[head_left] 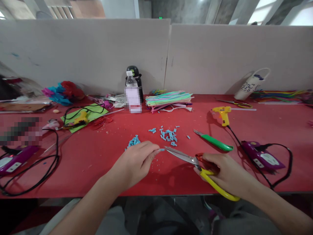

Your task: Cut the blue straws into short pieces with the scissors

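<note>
Between the thumb and fingers of my left hand is a small blue piece, its end poking out to the right. My right hand grips scissors with one red and one yellow handle. The blades look nearly closed, and their tips lie just right of the blue piece. Behind my left hand is a pile of blue pieces, partly hidden by the hand. Another heap of short blue tube-like pieces lies behind the scissor tips.
A green utility knife and a yellow glue gun lie to the right, near a purple power strip with a black cord. Pastel pipe cleaners and a plastic bottle are at the back. Black cable loops at left.
</note>
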{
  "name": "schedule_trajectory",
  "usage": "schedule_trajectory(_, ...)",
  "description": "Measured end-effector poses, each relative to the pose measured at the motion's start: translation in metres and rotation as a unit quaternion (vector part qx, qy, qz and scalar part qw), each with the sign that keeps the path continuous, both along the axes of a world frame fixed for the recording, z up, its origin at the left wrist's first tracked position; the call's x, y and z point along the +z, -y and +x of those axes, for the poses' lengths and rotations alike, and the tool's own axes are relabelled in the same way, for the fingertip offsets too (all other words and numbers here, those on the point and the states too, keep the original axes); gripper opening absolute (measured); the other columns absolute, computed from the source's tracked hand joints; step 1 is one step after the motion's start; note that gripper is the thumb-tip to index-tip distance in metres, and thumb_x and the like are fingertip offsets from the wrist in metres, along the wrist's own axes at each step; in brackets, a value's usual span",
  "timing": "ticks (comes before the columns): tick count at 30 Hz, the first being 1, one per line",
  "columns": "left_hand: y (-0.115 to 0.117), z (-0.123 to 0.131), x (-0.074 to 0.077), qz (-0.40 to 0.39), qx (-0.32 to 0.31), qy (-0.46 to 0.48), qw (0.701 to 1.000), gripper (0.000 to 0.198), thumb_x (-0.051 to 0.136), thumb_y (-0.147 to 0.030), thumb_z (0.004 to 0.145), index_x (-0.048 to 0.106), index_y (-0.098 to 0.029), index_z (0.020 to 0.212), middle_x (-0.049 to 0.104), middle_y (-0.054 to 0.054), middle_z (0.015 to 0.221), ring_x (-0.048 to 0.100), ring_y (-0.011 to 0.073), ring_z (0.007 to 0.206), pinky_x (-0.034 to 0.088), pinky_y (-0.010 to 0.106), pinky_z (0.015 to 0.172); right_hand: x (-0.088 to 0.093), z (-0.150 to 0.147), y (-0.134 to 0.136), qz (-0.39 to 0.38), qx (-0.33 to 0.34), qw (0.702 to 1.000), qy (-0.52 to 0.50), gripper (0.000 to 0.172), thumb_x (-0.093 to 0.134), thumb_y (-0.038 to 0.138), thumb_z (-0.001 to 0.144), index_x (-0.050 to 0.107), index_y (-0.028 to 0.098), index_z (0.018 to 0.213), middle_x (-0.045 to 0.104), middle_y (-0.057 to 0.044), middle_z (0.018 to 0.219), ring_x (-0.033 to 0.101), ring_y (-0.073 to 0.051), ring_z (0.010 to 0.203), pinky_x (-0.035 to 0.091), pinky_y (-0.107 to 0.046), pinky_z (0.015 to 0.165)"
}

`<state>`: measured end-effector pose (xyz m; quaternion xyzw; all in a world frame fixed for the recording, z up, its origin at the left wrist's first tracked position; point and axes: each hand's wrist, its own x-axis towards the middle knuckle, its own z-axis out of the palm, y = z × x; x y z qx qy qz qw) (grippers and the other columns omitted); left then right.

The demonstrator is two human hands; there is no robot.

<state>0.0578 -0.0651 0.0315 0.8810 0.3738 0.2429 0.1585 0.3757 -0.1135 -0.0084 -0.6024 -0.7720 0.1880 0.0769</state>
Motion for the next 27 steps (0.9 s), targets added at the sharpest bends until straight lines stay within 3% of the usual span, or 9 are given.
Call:
schedule_trajectory(11,0.003,0.007,0.015,-0.072,0.052,-0.043,0.995,0.03,0.032,-0.03,0.105,0.046,-0.019,0.08,0.055,-0.001,0.077,0.048,0.0137,0.067,0.035,0.027,0.062,0.003,-0.003,-0.001,0.01,-0.006,1.0,-0.011,0.026,0.061,0.027,0.08,0.037,0.023,0.069,0.052,0.003,0.062,0.037,-0.011,0.054,0.024,-0.026,0.051)
schedule_trajectory(27,0.002,0.006,0.011,-0.058,0.026,-0.033,0.997,0.024,0.036,-0.026,0.104,0.047,-0.02,0.083,0.056,-0.001,0.08,0.049,0.0137,0.069,0.036,0.026,0.065,0.008,-0.006,0.0,-0.016,-0.011,1.0,0.006,0.017,0.056,0.021,0.076,0.04,0.023,0.07,0.053,0.004,0.063,0.039,-0.012,0.054,0.025,-0.026,0.054)
